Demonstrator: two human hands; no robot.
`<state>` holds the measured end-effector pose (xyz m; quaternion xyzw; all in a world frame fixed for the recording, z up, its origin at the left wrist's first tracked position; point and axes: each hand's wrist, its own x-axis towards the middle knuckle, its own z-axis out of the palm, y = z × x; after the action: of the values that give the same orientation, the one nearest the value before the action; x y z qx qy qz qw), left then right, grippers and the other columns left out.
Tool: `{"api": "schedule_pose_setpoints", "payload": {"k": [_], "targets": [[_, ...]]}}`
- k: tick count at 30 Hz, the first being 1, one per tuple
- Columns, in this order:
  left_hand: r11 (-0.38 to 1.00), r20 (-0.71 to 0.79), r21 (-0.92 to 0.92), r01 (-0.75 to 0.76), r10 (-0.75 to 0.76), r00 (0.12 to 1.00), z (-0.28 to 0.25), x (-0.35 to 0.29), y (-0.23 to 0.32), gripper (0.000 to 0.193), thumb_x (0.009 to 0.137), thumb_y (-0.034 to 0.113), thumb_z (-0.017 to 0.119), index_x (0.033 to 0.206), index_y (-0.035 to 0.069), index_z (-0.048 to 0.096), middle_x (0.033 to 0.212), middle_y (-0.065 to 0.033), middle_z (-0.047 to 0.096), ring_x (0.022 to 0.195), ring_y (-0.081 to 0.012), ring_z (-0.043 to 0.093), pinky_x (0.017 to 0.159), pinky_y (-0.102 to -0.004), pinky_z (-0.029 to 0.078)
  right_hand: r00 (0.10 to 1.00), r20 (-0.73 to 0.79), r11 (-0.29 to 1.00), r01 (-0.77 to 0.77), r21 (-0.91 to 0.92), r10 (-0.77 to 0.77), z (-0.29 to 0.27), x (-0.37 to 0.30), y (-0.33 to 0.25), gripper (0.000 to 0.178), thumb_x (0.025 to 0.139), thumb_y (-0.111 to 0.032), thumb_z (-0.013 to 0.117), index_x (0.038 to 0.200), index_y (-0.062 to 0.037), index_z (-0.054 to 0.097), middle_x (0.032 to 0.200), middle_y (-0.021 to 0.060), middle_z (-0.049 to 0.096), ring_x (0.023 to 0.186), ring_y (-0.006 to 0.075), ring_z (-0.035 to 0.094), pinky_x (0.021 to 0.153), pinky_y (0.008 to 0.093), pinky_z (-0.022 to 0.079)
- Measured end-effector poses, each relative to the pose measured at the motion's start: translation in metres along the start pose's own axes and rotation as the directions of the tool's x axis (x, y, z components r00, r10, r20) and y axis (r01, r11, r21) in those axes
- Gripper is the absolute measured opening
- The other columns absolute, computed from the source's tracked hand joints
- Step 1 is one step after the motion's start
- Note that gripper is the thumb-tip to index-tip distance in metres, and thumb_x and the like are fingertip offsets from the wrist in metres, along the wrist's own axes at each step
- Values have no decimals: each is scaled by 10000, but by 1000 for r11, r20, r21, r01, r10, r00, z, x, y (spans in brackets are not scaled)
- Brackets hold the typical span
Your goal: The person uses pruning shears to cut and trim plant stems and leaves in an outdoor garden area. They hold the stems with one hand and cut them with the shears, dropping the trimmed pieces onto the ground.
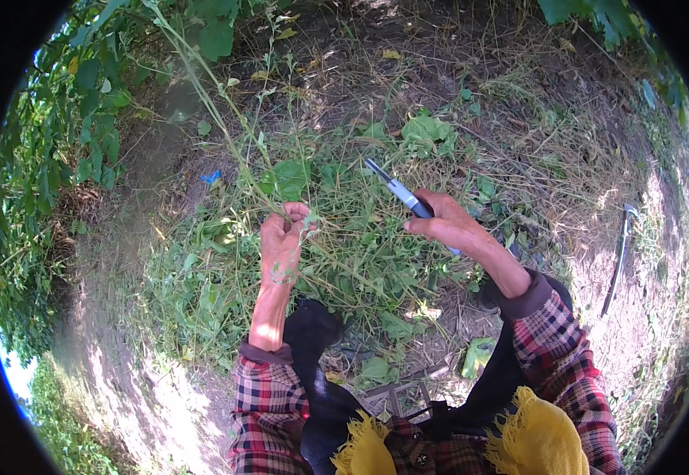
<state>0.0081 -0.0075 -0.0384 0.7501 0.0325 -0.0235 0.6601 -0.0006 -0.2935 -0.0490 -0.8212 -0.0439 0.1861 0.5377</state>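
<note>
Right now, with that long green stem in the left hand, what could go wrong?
The grey tool in the right hand has a narrow tip that might nick the left hand if they come close. The long stem could flick back if released. The yellow fringed cloth hangs loose and might snag.

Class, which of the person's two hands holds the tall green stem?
The left hand: it grips the tall green stem, whereas the right hand holds a blue-grey tool.
</note>
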Motion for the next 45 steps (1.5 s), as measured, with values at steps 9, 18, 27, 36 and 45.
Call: {"api": "schedule_pose_setpoints", "payload": {"k": [9,18,27,36,45], "targets": [[999,93,-4,-33,33,995,-3,-4,10,199,876,-47,429,1026,-10,555,928,-128,639,757,-176,634,695,-264,526,920,-217,678,-67,732,325,-14,14,15,161,800,-89,596,905,-27,490,624,28,474,508,124,470,437,290,412],[978,-163,-189,-92,61,985,-16,6,9,170,877,-47,469,1025,-34,551,879,-142,631,738,-182,637,705,-313,567,961,-175,870,-105,481,213,-22,5,16,261,792,-174,642,965,-32,508,719,22,502,608,137,485,578,288,428],[982,-171,-172,-77,47,984,-12,3,13,151,903,-37,462,1045,-26,514,920,-137,610,750,-172,617,736,-306,562,986,166,950,70,-305,-19,-1,-10,-9,584,700,-301,692,1144,35,513,990,214,590,878,310,589,778,406,458],[984,-84,-176,-27,12,996,-2,3,12,147,903,-59,462,1031,-30,529,931,-145,615,800,-192,633,775,-325,580,989,128,954,102,-281,-68,9,-6,1,593,712,-283,661,1174,50,496,1007,208,592,901,333,584,819,405,461],[961,109,-274,44,-14,994,5,-2,21,191,878,-19,524,1069,-12,539,985,-133,622,893,-215,634,852,-358,542,1000,30,946,11,-324,-1,8,-5,1,485,689,-257,655,1080,4,536,835,195,616,789,348,614,731,433,476]]}}
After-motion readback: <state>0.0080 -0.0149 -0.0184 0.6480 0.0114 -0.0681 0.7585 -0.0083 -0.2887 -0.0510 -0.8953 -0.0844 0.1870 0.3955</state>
